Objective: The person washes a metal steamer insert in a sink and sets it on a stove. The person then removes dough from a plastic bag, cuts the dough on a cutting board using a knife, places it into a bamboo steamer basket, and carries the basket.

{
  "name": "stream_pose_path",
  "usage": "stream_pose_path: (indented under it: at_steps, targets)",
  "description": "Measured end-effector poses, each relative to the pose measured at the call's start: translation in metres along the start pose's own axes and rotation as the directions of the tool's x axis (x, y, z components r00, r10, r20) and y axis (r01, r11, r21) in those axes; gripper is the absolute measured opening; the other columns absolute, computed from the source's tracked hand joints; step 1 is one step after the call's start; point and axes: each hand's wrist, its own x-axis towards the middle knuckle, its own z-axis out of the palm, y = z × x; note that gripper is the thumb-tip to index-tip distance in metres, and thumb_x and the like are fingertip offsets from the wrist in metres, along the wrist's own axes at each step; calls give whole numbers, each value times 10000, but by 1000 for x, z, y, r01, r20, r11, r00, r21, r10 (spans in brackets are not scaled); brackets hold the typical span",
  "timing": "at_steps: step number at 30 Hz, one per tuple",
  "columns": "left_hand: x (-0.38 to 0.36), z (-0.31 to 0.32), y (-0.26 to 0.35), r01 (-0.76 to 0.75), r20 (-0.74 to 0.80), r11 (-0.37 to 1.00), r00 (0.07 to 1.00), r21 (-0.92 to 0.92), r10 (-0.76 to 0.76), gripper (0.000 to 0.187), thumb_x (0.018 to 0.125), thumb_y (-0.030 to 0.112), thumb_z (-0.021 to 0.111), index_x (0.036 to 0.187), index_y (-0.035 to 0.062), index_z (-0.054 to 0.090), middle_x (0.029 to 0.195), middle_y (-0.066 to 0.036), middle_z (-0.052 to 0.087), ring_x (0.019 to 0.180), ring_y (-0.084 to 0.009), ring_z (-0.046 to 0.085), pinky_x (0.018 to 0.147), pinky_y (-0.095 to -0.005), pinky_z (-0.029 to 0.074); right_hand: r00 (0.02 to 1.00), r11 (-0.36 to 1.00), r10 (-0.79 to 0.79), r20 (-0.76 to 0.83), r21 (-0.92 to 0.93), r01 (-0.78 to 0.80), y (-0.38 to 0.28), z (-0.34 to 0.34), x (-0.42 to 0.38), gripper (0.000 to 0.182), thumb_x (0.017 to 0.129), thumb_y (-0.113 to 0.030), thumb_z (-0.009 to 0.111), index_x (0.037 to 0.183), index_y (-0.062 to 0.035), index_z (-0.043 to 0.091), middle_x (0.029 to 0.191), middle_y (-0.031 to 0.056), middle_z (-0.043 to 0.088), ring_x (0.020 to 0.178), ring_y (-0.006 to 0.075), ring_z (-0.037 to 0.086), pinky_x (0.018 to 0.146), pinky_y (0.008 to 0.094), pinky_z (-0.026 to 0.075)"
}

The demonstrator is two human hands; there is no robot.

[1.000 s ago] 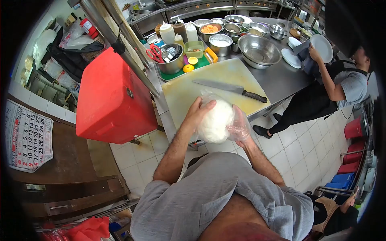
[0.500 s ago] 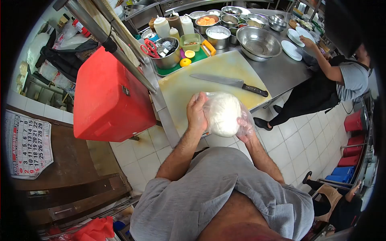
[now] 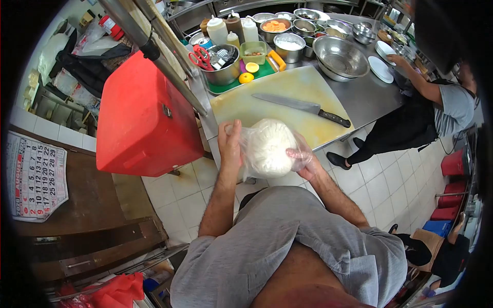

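Note:
A large, round white mass (image 3: 272, 148) in a clear plastic bag (image 3: 246, 146) is held up in front of the cutting board's near edge. My left hand (image 3: 229, 146) pinches the bag's loose plastic on the left side, fingers pointing up. On the other side, my right hand (image 3: 306, 163) grips the white mass, thumb across its front, with clear plastic over the fingers. Beyond them, a chef's knife (image 3: 290, 102) with a black handle lies across the yellowed cutting board (image 3: 231, 110), its handle toward the right.
Behind the board are a steel pot of utensils (image 3: 223, 74), a cut lemon (image 3: 251, 67), squeeze bottles (image 3: 217, 32) and nested steel bowls (image 3: 340, 57). A red cooler (image 3: 133, 120) stands at left beside a metal post (image 3: 174, 77). At right, another person (image 3: 436, 97) reaches toward white plates (image 3: 380, 70).
Both hands and the bagged white mass have shifted left, and the left hand has drawn away from the mass, stretching the plastic. The whole view has also shifted slightly.

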Motion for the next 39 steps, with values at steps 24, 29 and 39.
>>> stream_pose_path:
  at_steps: [24,29,39]
  targets:
    - [16,-57,-32,77,318,919,924,386,-211,362,911,392,497,900,33,542,758,39,440,721,-61,417,674,-193,357,994,989,-94,-53,-122,87,0,-20,-4,743,636,-11,772,1257,-127,382,1133,46,537,1086,165,491,896,344,462]
    - [-6,-19,-29,119,474,970,855,213,-210,533,883,315,563,1254,-47,440,1105,-97,559,997,-147,527,869,-236,404,997,966,-71,8,-248,71,-7,-13,2,787,626,-55,797,1277,-111,358,1123,59,545,1099,169,479,930,350,413]
    - [-28,-25,-74,247,347,963,898,109,-269,281,875,98,562,1105,-63,563,1129,-123,571,1003,-148,537,893,-263,408,983,831,175,60,-545,-115,-26,-26,8,718,621,-121,807,1238,-41,449,1136,68,552,1062,168,504,937,320,394]
